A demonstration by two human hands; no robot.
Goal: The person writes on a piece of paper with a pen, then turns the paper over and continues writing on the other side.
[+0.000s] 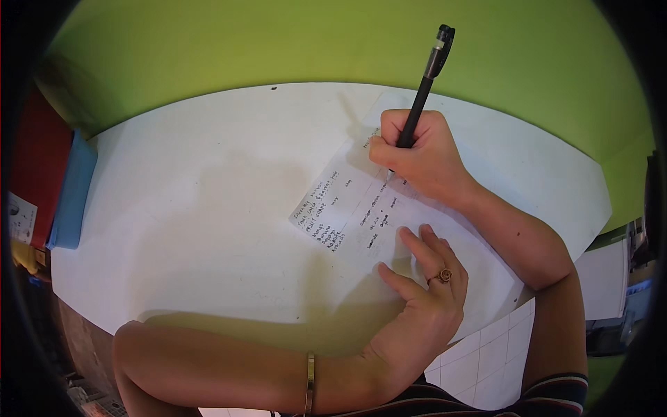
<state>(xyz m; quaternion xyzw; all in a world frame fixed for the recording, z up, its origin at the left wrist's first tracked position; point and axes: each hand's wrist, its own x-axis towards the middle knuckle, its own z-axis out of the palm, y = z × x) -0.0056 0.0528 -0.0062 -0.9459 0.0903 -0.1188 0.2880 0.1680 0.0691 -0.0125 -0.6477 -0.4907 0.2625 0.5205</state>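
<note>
Over on the white bench (194,181), the handwritten paper (337,198) lies beneath both hands, the right hand (427,156) clamped round a black pen (419,101), the left hand (431,285) loosely spread nearer the person.

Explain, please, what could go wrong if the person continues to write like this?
The right hand, which holds the pen, covers part of the paper, so it might smear ink there. If the left hand, low over the paper, does not press enough, the paper could slip. The writing is small, so it may be hard to read later.
</note>
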